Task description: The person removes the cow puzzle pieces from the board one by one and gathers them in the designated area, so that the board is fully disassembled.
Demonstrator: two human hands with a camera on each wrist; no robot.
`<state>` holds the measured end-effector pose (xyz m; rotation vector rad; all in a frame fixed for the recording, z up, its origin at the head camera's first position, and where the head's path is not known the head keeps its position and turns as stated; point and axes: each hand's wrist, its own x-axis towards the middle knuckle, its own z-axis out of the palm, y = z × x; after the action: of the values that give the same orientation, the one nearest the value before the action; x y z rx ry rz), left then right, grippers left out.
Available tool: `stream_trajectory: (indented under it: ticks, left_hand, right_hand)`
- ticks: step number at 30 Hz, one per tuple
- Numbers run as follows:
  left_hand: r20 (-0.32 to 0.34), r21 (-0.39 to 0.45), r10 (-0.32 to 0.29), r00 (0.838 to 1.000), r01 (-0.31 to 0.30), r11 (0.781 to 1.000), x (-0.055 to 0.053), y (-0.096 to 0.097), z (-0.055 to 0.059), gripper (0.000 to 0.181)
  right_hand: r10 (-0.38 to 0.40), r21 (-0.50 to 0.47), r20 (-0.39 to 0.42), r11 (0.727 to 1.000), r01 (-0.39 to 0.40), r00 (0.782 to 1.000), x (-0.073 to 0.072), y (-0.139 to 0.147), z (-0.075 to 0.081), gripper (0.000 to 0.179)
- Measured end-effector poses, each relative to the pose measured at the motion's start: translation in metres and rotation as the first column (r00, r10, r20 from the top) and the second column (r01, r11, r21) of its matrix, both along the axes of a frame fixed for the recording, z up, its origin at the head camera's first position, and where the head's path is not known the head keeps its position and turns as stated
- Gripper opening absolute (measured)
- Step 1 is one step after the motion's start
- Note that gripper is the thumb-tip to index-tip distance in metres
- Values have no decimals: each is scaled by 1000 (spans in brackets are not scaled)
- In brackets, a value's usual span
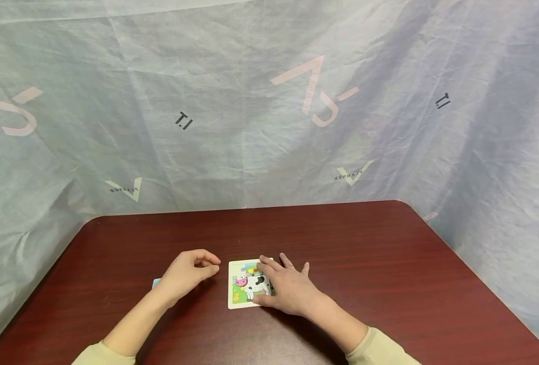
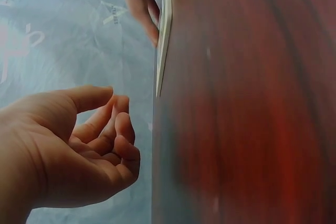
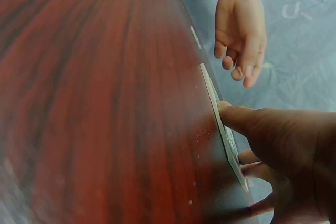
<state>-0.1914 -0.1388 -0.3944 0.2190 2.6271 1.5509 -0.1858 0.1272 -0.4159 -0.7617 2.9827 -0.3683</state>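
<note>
A square cow picture puzzle (image 1: 253,289) with a cream frame lies flat on the table in the head view. My right hand (image 1: 290,289) rests over its right side, fingers spread, thumb near the lower edge; it covers that part of the picture. In the right wrist view the thumb touches the puzzle board (image 3: 219,124) from above. My left hand (image 1: 189,274) hovers left of the board. Its fingers are loosely bent with the thumb close to the index finger, and nothing shows between them in the left wrist view. Behind the left wrist peeks a light-blue flat thing (image 1: 156,282), mostly hidden.
The dark red wooden table (image 1: 388,263) has rounded far corners. Grey fabric (image 1: 233,142) with printed letters hangs behind and along both sides of it.
</note>
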Motion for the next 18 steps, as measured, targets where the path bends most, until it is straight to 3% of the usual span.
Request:
stream_trajectory:
  ticks: [18]
  left_hand:
    - [26,90,-56,998,53,994,-8,43,-7,13]
  right_hand:
    - [-4,4,4,1000,4,1000,0,1,0,77]
